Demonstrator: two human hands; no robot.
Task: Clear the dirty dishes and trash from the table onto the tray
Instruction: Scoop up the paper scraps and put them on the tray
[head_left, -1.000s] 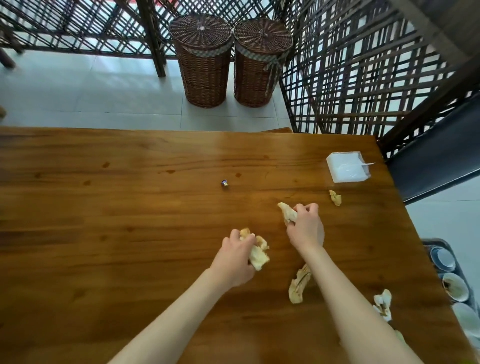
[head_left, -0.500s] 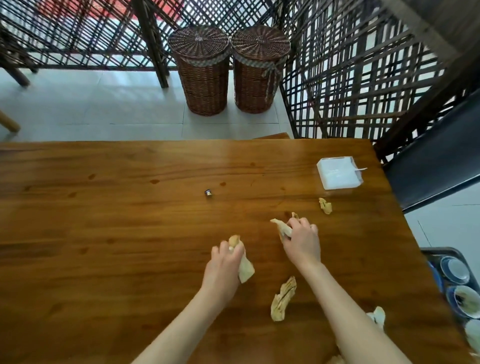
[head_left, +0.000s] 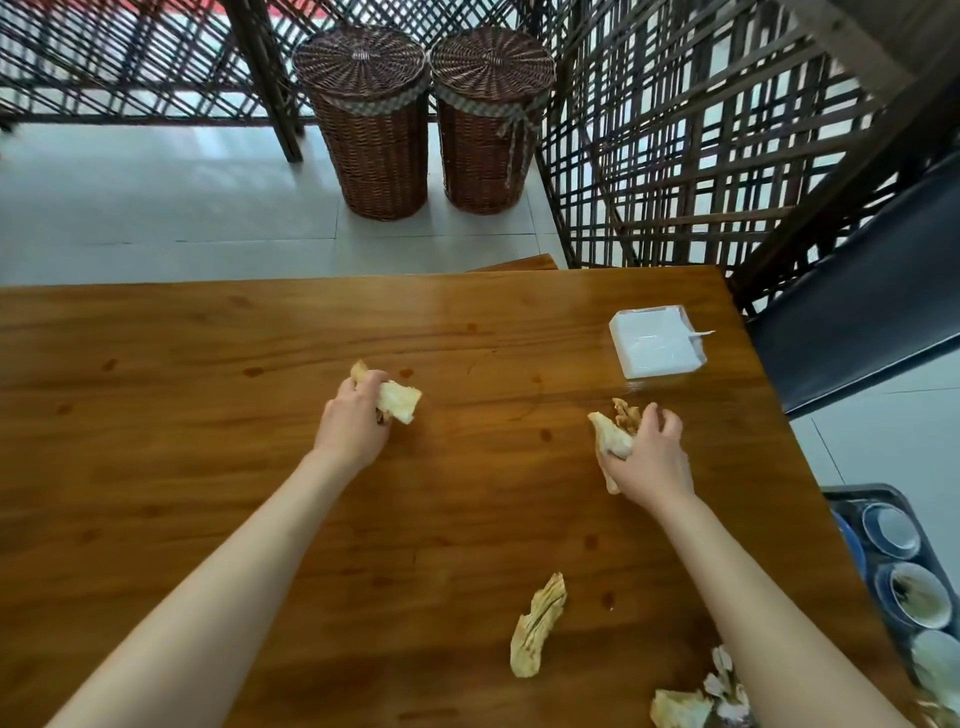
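Wooden table (head_left: 208, 467) seen from above, with both bare forearms of a person reaching across it. Left hand (head_left: 353, 421), near the middle of the table: fingers (head_left: 366, 384) curled shut around a crumpled, tan-stained napkin wad (head_left: 397, 402), whose ends stick out on the far and right sides of the fist. Right hand (head_left: 649, 457), toward the right side of the table: fingers closed over a second crumpled wad (head_left: 610, 439), with a smaller tan scrap (head_left: 626, 413) just at its fingertips; whether that scrap is gripped or only touched cannot be told. Loose trash on the table: a long, twisted tan napkin (head_left: 537, 626) lying flat near the front edge, between the two forearms, and a cluster of crumpled pale pieces (head_left: 696, 701) at the near right edge, partly hidden by the right forearm. A clear plastic pack of white napkins (head_left: 657, 340) sits at the far right of the table, just beyond the right hand. Tray (head_left: 857, 493): dark, off the table's right side at a lower level, holding soiled blue-and-white bowls (head_left: 917, 595) in a row; only part of it is in view. Beyond the far edge of the table, two lidded wicker baskets (head_left: 382, 124) stand side by side on the pale tiled floor (head_left: 156, 208), in front of a dark lattice screen (head_left: 675, 130).
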